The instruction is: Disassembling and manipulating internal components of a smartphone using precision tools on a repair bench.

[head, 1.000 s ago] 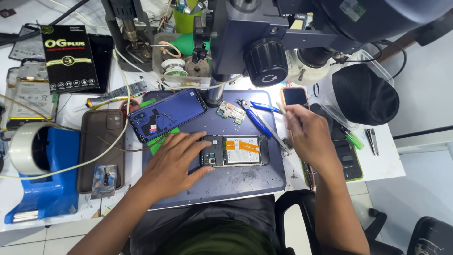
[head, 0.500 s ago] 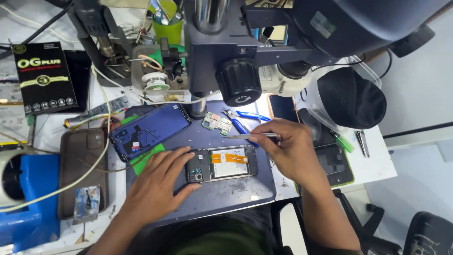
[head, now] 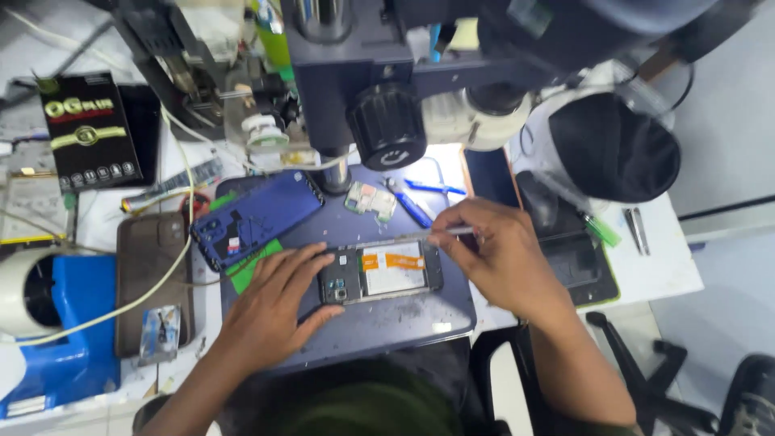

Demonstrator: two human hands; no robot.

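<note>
An opened phone (head: 381,273) with its insides showing lies on a blue-grey work mat (head: 379,319). My left hand (head: 274,303) rests flat on the mat and presses on the phone's left end. My right hand (head: 494,254) grips thin metal tweezers (head: 440,234) whose tips reach the phone's upper right edge. The phone's blue back cover (head: 257,216) lies to the upper left on the mat. A small circuit board (head: 370,199) and a blue-handled tool (head: 412,208) lie just behind the phone.
A large microscope (head: 387,89) hangs over the mat. At left lie a brown phone (head: 152,274), a black box (head: 90,129) and a blue device (head: 56,339). A dark phone (head: 577,262) lies right of my hand. White cables (head: 161,274) cross the left side.
My right hand has come in from the right with the tweezers to the phone's upper edge. The view has shifted, so everything sits a little further left. My left hand stays on the phone.
</note>
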